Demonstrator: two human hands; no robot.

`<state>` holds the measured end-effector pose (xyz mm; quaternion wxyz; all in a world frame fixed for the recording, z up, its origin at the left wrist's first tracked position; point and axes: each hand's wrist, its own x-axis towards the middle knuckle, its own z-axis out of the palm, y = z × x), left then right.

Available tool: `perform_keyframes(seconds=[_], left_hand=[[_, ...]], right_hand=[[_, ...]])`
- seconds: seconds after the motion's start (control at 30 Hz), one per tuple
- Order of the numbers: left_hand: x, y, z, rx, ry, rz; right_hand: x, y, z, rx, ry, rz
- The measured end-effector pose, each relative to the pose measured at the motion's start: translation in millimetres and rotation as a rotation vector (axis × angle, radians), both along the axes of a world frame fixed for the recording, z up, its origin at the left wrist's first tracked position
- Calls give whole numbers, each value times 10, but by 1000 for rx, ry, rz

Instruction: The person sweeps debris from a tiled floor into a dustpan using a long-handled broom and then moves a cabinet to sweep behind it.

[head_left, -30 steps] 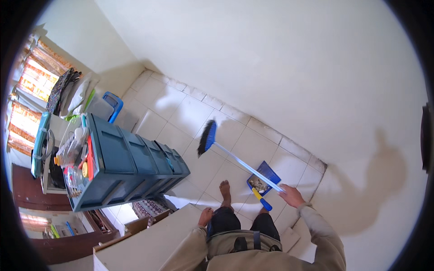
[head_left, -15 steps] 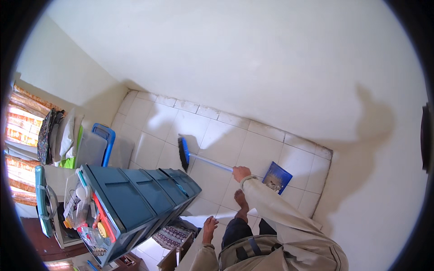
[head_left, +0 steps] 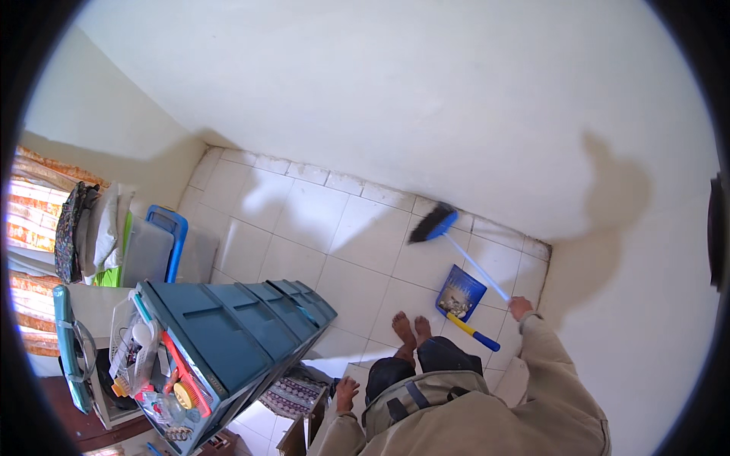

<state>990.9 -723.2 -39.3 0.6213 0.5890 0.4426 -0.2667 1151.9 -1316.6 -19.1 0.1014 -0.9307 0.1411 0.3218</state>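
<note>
Now your right hand is clamped on the upper end of the broom, whose pale blue handle slants up and left across the white tiled floor to the dark bristle head near the foot of the wall. Your left hand hangs low beside your thigh, away from the broom; you hold nothing in it that shows, and whether its fingers are curled or loose cannot be told. The blue dustpan lies on the floor just below the broom handle, debris in its tray, its yellow and blue grip pointing toward your right arm. Your bare feet stand just left of the pan.

Half a second ago the broom head lay far to the left, near the drawer unit; it has now swung right, past the dustpan, toward the wall.

To your left stands a teal plastic drawer unit with clutter on top, and behind it a blue-rimmed clear bin against the corner.
</note>
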Motion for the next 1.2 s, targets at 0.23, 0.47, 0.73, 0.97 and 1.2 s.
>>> perform_keyframes(seconds=[0.23,0.47,0.73,0.97,1.2], left_hand=[[690,-182,50,-56,-50,-26],[1103,-92,-144,-56,11,-36],[1745,53,117,13,2,-8],[1902,279,176,56,-31,148],[1484,496,37,10,145,258]], right_hand=[[-183,233,1290,66,-201,-167],[531,1238,1866,536,-201,-57],[2555,3546,254,707,-180,217],[4221,4975,-539,525,-205,211],[3595,3868,-798,541,-165,70]])
